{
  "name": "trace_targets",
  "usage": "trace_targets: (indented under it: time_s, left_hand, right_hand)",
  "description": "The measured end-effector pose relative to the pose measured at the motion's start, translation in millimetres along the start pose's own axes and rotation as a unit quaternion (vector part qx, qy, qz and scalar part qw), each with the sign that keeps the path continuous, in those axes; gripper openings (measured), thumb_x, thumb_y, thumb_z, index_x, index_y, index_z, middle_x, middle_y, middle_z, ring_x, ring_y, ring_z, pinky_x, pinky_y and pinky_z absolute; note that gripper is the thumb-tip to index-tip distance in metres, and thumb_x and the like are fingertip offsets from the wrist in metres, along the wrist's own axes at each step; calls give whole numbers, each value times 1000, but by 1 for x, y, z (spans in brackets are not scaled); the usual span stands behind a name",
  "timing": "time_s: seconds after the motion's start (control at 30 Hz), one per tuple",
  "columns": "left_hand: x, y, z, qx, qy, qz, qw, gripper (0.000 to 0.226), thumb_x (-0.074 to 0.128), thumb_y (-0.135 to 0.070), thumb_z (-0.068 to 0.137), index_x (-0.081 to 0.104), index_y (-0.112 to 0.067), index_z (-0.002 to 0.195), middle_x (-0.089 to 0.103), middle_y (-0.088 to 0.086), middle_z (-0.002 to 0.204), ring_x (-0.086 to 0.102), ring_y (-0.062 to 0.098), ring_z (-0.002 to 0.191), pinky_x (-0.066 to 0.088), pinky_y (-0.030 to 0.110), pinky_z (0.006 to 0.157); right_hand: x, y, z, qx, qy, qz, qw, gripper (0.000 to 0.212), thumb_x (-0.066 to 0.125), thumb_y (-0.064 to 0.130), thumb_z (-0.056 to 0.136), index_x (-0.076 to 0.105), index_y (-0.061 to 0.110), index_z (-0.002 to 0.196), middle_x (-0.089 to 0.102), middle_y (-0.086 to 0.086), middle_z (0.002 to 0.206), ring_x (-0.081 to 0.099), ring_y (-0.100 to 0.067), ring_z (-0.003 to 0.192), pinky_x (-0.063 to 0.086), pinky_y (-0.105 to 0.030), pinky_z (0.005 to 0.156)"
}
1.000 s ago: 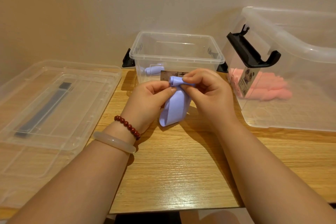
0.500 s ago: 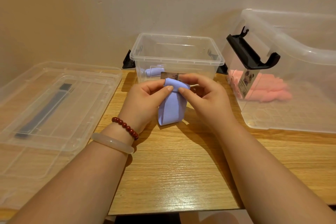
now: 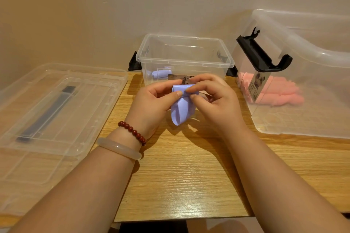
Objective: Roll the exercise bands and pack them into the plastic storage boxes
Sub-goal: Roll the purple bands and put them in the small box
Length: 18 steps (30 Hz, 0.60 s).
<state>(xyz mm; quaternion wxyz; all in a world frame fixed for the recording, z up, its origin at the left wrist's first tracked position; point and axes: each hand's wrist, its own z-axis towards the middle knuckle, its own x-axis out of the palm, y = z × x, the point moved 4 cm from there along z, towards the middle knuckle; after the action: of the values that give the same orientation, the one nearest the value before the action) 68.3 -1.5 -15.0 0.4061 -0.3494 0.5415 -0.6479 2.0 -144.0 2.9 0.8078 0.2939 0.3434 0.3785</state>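
Curled further, purple band (image 3: 180, 112) hangs from pinching grip of left hand (image 3: 151, 108) and right hand (image 3: 215, 104).

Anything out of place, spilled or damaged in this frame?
Nothing stands out. The left hand and right hand pinch the purple band, partly rolled, above the table; a rolled band lies in the small box, pink bands in the large box.

Plain beige wall (image 3: 94, 5) behind wooden table (image 3: 185, 176); warm light.
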Motion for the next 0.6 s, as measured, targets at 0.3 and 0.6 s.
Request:
trace_targets:
  time_s: [0.3,0.6]
  left_hand:
    - [3,0,-2,4,28,50,998,43,71,-5,83,62,-28,119,67,-2,112,68,18,94,58,37,81]
    - [1,1,-1,-16,31,5,999,32,52,2,93,67,-24,106,74,1,98,69,17,97,53,33,83]
  right_hand:
    - [-2,0,-1,52,-9,5,999,26,71,7,85,65,31,94,68,11,94,66,-7,88,55,-24,77]
    - [-3,-3,0,-2,-25,18,1000,25,67,-8,80,69,16,85,65,9,96,64,-9,96,56,-29,76]
